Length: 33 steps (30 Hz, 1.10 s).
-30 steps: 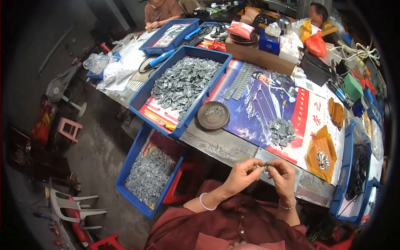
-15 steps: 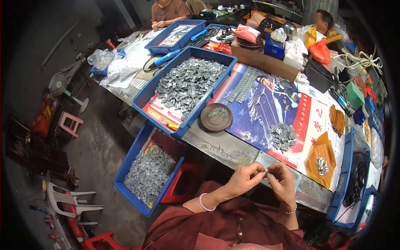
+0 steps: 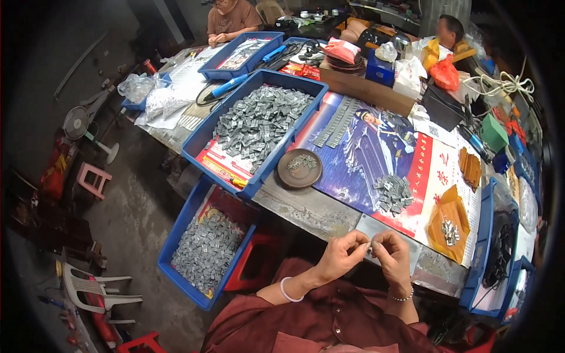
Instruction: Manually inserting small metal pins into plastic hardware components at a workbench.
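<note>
My left hand (image 3: 340, 259) and my right hand (image 3: 393, 257) meet fingertip to fingertip at the table's front edge. Both are pinched on something small and dark, too tiny to make out. Under and behind them lies a flat grey plate (image 3: 366, 224). Just beyond, a heap of small grey rectangular pieces (image 3: 393, 194) rests on a printed poster (image 3: 353, 185). Right of the hands, shiny little metal parts (image 3: 451, 232) lie on a folded amber sheet (image 3: 438, 219). A round brown dish (image 3: 287, 178) to the left holds tiny metal bits (image 3: 303, 163).
A big blue tray (image 3: 194, 140) of grey pieces stands at the left; another blue bin (image 3: 170, 250) sits lower, beside a red stool (image 3: 250, 259). Strips of grey pieces (image 3: 336, 122) lie farther back. Blue bins (image 3: 484, 259) line the right. Two people sit across the table.
The whole view has shifted slightly. My hands stay pinched together, with only a small change in the fingertips; the things on the table have not moved.
</note>
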Tool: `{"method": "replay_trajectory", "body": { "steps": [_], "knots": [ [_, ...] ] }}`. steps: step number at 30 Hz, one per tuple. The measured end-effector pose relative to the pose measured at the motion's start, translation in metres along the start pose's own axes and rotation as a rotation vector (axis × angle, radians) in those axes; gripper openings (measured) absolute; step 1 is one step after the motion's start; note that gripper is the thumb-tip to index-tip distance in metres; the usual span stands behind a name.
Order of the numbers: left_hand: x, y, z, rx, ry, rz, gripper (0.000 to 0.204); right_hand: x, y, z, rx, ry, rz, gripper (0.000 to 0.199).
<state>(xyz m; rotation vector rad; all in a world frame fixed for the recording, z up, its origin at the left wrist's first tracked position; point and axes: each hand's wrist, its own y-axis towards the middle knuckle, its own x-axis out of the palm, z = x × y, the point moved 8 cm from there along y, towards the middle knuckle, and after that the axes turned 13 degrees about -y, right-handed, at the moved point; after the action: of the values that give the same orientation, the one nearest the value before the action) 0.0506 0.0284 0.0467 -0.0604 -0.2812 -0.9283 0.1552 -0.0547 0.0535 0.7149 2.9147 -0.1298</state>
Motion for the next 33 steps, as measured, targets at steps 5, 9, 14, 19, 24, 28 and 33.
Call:
{"method": "replay_trajectory", "body": {
  "steps": [5,9,14,19,24,28,33],
  "knots": [
    [0.005,-0.008,0.002,-0.007,-0.009,-0.018,0.01,-0.001,-0.011,-0.004,-0.06,-0.004,0.068,0.005],
    [0.006,-0.014,-0.005,-0.014,-0.072,-0.01,0.013,-0.005,-0.013,-0.005,-0.082,0.005,0.107,0.003],
    [-0.006,-0.011,-0.007,-0.037,-0.118,0.066,0.024,-0.012,-0.005,-0.005,-0.052,-0.041,0.138,0.003],
    [-0.004,-0.001,0.007,0.007,-0.163,0.125,0.023,-0.014,-0.003,-0.009,-0.054,0.097,0.08,0.005],
    [-0.004,0.003,-0.006,0.007,-0.155,0.102,0.025,-0.009,0.005,-0.001,-0.083,0.072,0.053,0.006],
    [0.003,0.001,0.003,0.111,-0.009,0.118,0.027,-0.012,0.002,-0.007,-0.188,-0.086,0.118,0.007],
    [0.004,-0.006,0.022,0.307,0.307,0.157,0.03,-0.006,0.003,-0.008,-0.118,-0.182,0.078,0.009]
  ]
}}
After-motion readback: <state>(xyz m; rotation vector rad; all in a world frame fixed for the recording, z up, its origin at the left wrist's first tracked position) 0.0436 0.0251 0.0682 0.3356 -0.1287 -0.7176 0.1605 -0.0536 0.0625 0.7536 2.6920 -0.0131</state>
